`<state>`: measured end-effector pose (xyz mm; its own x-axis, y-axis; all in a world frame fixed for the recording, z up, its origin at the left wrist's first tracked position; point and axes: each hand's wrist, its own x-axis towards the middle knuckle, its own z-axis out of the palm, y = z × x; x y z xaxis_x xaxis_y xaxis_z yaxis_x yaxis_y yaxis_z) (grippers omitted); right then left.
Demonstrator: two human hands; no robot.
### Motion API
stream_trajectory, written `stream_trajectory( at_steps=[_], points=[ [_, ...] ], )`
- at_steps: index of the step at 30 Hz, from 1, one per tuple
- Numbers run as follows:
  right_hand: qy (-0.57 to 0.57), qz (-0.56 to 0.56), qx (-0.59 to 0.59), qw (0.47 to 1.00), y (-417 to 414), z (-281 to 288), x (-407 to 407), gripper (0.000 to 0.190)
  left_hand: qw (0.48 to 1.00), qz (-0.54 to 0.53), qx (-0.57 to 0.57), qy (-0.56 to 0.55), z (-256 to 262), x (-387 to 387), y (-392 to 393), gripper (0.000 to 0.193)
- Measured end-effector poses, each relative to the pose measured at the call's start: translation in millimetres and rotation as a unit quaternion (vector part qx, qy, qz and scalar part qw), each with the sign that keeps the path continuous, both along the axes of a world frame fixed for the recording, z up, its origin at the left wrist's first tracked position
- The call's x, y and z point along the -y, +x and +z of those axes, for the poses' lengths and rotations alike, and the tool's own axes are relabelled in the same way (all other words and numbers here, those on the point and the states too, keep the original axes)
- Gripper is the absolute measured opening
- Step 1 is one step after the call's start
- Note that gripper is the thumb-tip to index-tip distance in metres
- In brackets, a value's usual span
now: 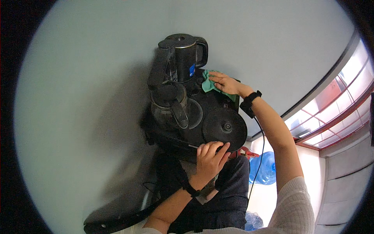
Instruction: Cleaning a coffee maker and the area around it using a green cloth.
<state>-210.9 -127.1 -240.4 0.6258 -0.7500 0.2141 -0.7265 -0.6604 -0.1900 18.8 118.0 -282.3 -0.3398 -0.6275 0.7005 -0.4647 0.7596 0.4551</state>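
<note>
My right hand (223,83) presses a green cloth (208,84) onto the back right part of a dusty black tea-maker base (195,134). At the front edge of the base, my left hand (211,158) rests with its fingertips on the rim of a round black plate (214,128) that has a connector in its middle. Nothing shows in that hand. A black electric kettle (187,58) with a blue sticker stands at the back. Nearer, a glass pot (166,108) with a dark lid and handle sits at the left of the base.
A grey wall (73,73) rises behind and to the left. A black cable (260,155) hangs at the right. Beyond it a blue water bottle (264,168) lies on the floor, near a red object (244,152) and a clear plastic bag (253,221).
</note>
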Motion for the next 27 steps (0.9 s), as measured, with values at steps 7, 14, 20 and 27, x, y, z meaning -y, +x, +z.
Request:
stream_trajectory(
  at_steps=[7,14,20,27],
  points=[
    [-0.004,-0.013,-0.027,1.000,4.1,-6.3,37.8,0.043,1.000,-0.005,-0.006,0.002,-3.5,2.0,-1.9,0.036],
    [0.025,-0.063,-0.041,0.997,16.7,0.0,26.1,0.044,1.000,0.000,-0.006,0.002,-0.4,0.8,-1.4,0.036],
    [-0.007,-0.010,-0.063,0.998,-7.9,-5.5,-10.1,0.048,1.000,-0.005,-0.017,0.002,6.4,-2.0,-5.4,0.034],
    [0.091,0.066,0.033,0.993,-14.5,19.4,-86.4,0.059,1.000,-0.004,-0.025,0.007,8.0,-2.4,-1.2,0.032]
  ],
)
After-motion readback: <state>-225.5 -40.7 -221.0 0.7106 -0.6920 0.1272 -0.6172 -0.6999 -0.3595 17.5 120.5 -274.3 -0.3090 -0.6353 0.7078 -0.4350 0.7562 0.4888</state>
